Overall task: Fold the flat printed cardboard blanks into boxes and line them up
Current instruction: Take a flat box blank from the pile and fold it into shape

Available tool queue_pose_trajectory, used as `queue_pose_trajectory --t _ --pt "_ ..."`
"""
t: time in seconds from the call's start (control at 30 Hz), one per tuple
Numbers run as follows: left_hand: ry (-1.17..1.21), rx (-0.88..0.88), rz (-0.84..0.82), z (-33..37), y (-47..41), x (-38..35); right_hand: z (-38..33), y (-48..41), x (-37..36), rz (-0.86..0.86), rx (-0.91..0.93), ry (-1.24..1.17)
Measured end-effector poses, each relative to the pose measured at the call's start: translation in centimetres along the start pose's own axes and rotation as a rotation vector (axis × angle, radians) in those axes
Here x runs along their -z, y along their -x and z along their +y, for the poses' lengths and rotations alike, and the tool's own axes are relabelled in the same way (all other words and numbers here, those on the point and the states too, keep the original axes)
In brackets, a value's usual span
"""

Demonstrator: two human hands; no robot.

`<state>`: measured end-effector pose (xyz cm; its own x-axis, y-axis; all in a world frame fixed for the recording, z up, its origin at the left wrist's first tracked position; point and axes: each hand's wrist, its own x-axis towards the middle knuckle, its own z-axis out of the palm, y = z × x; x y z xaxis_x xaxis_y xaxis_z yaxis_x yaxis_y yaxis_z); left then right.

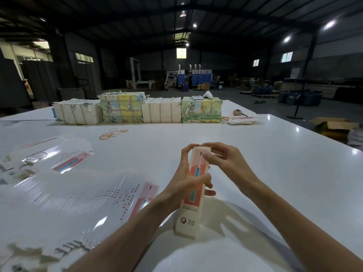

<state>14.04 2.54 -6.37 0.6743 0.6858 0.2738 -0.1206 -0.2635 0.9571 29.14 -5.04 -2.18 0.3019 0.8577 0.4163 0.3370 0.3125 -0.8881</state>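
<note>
the white desk (275, 173) carries a fanned stack of flat blanks (78, 203) toward its near left corner; the folded box (193, 193) is held over the near edge, about mid-desk, tilted away; it looks light, thin-walled and glossy, likely slick and easy to dent, so best taken round its long sides, not the flaps; the left hand (188, 179) wraps its middle, fingers curled round it; the right hand (225, 161) pinches the far end, fingers bent on the top flap

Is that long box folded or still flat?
Folded up: the box shows a front face and a thick near end. The left hand and right hand hold it; whether its far end is closed, cannot tell.
</note>
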Motion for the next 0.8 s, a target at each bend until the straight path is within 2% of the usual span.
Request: queue_pose_trajectory --t 0.4,0.5,0.63,0.7,0.8 --pt "0.096 -0.012 0.075 -0.2 0.3 -0.5 2.0 0.4 -2.3 0.096 0.073 0.091" --pt "0.227 0.008 0.133 0.3 0.0 -0.6 2.3 0.4 -2.4 0.121 0.129 0.199" --pt "0.619 -0.003 0.267 0.9 -0.4 0.1 2.1 0.7 -2.4 -0.039 0.108 0.506" --pt "0.783 0.006 0.269 1.0 -0.3 0.3 1.9 1.0 -2.7 -0.163 0.08 0.62" --pt "0.708 0.043 0.227 1.0 -0.1 0.1 2.1 1.4 -2.9 -0.243 0.114 0.717"
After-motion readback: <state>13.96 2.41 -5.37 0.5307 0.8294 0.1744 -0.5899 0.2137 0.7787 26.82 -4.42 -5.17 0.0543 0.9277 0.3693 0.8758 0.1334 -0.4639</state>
